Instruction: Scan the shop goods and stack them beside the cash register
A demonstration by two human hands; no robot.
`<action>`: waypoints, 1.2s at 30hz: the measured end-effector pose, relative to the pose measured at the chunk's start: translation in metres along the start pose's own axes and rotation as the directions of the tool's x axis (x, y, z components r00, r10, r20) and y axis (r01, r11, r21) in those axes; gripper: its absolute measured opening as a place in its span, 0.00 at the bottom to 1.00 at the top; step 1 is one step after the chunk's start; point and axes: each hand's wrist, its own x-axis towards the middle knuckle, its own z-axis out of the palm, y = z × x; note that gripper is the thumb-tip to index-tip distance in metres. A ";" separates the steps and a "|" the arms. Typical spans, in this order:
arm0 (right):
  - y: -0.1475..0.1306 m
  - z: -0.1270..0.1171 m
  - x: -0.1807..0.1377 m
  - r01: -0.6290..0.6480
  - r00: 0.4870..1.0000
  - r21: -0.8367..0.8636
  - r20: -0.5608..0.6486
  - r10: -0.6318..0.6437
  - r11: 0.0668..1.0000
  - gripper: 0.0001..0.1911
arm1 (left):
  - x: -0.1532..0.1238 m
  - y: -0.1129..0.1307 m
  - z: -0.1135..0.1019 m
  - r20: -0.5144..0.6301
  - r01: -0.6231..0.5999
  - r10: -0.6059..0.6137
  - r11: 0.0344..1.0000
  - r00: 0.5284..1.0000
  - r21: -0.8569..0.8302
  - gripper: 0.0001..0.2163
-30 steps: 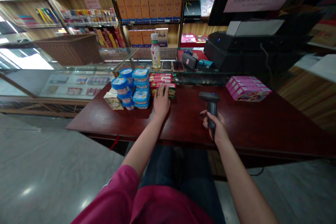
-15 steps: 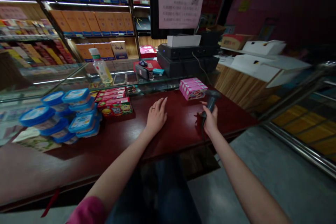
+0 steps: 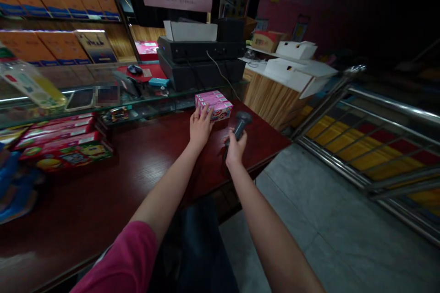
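Observation:
A row of small pink boxes (image 3: 220,109) stands on the dark red counter (image 3: 144,192), just beyond my left hand (image 3: 200,129). The fingers of that hand are stretched out over the boxes' near left side; whether they touch is hard to tell. My right hand (image 3: 236,147) is wrapped around the handle of a dark grey barcode scanner (image 3: 242,121). The scanner head is raised, to the right of the boxes, and its cable hangs below the hand.
Red boxes (image 3: 68,144) and blue tubs (image 3: 15,187) sit at left. Behind the counter are a glass case with a bottle (image 3: 30,82), phones, and a black cash drawer (image 3: 206,73). A metal railing (image 3: 385,105) runs along the right.
The view has turned right and come closer. My left hand has moved from bare counter to the pink boxes. The scanner stays in my right hand, now nearer the left one.

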 end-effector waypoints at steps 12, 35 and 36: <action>-0.003 -0.003 -0.003 0.011 0.997 -0.014 -0.075 -0.012 1.000 0.20 | -0.040 -0.017 -0.046 0.028 -0.038 0.039 0.999 0.999 -0.010 0.23; -0.040 0.036 -0.145 -0.222 0.586 -0.155 0.768 0.259 0.963 0.16 | -0.164 -0.137 -0.186 -0.169 0.321 -0.333 0.942 0.928 -0.095 0.21; -0.040 0.035 -0.143 -0.219 0.583 -0.164 0.768 0.264 0.962 0.16 | -0.164 -0.139 -0.186 -0.179 0.320 -0.335 0.941 0.925 -0.111 0.21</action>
